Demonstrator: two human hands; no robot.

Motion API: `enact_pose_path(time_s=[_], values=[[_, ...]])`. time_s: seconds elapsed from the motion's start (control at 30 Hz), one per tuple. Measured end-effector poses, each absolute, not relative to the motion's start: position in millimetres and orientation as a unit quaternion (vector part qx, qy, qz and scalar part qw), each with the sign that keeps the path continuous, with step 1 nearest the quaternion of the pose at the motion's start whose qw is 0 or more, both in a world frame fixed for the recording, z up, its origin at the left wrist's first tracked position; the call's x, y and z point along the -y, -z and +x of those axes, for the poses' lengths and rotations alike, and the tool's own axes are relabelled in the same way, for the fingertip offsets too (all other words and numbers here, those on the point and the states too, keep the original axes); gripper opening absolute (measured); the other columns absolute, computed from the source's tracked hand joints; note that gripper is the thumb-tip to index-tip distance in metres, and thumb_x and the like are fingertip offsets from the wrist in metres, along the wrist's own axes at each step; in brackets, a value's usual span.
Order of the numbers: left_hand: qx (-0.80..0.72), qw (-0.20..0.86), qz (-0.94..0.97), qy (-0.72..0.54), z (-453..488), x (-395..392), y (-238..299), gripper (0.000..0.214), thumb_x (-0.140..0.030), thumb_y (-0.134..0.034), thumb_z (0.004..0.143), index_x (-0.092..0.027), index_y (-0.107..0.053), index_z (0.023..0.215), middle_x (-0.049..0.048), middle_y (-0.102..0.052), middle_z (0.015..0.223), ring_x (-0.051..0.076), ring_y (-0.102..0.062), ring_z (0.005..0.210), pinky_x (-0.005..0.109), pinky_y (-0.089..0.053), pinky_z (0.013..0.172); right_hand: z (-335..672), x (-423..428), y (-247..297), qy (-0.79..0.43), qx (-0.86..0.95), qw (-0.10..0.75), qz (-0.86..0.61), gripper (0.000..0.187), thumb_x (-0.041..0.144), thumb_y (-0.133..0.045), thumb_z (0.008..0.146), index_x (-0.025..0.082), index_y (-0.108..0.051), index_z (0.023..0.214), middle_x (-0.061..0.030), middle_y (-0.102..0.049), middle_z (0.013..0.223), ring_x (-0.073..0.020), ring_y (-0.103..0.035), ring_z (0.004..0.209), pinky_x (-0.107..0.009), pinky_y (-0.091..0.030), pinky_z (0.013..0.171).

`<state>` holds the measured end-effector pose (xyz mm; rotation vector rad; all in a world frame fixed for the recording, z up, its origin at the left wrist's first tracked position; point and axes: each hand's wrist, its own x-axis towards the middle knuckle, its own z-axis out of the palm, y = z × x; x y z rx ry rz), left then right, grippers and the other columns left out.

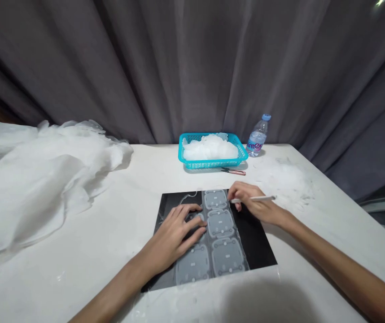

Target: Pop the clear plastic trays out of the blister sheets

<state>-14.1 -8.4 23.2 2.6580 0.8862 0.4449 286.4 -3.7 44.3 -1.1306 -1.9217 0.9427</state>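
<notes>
A translucent plastic sheet [221,244] moulded with several rounded rectangular shapes lies on a black mat [255,242] on the white table. My left hand [177,233] rests flat on the sheet's left side, fingers spread. My right hand [251,204] is closed around a thin white pen-like tool [263,198], its tip at the sheet's upper right edge.
A turquoise basket [212,161] holding white translucent pieces stands behind the mat, with small scissors [233,171] in front of it. A water bottle [257,137] is to its right. A heap of white plastic film [37,175] covers the table's left. Grey curtains hang behind.
</notes>
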Motion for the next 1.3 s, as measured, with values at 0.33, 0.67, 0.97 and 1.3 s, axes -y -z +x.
enact_pose_path(time_s=[0.33, 0.67, 0.97, 1.3], values=[[-0.275, 0.154, 0.928, -0.197, 29, -33, -16, 0.037, -0.048, -0.067, 0.1, -0.022, -0.067, 0.127, 0.0116, -0.064, 0.142, 0.03, -0.061, 0.133, 0.049, -0.048, 0.113, 291, 3, -20, -0.463, 0.684, 0.333, -0.455, 0.018, 0.036, -0.078, 0.091, 0.019, -0.076, 0.098, -0.003, -0.073, 0.091, -0.0157, -0.067, 0.08, -0.025, -0.05, 0.071], [-0.314, 0.146, 0.921, -0.178, 30, -38, -10, 0.055, -0.06, -0.072, 0.091, -0.019, -0.074, 0.127, 0.0168, -0.052, 0.16, 0.035, -0.054, 0.145, 0.052, -0.042, 0.122, 287, -8, -26, -0.428, 0.749, 0.311, -0.399, 0.012, 0.03, -0.077, 0.093, 0.019, -0.078, 0.094, -0.0053, -0.078, 0.099, -0.0206, -0.072, 0.094, -0.033, -0.056, 0.09], [-0.316, 0.159, 0.919, -0.172, 32, -41, -12, 0.065, -0.067, -0.07, 0.089, -0.02, -0.071, 0.133, 0.0147, -0.05, 0.162, 0.035, -0.048, 0.15, 0.052, -0.039, 0.124, 291, -6, -24, -0.387, 0.782, 0.296, -0.389, 0.013, 0.032, -0.07, 0.098, 0.021, -0.076, 0.097, -0.0037, -0.077, 0.101, -0.0193, -0.072, 0.096, -0.031, -0.055, 0.092], [-0.319, 0.154, 0.923, -0.153, 33, -40, -13, 0.063, -0.066, -0.067, 0.092, -0.021, -0.069, 0.135, 0.0138, -0.048, 0.164, 0.035, -0.047, 0.151, 0.055, -0.036, 0.125, 292, -3, -24, -0.334, 0.822, 0.274, -0.37, 0.018, 0.035, -0.061, 0.104, 0.023, -0.073, 0.104, -0.0058, -0.076, 0.107, -0.0223, -0.071, 0.102, -0.036, -0.055, 0.095]])
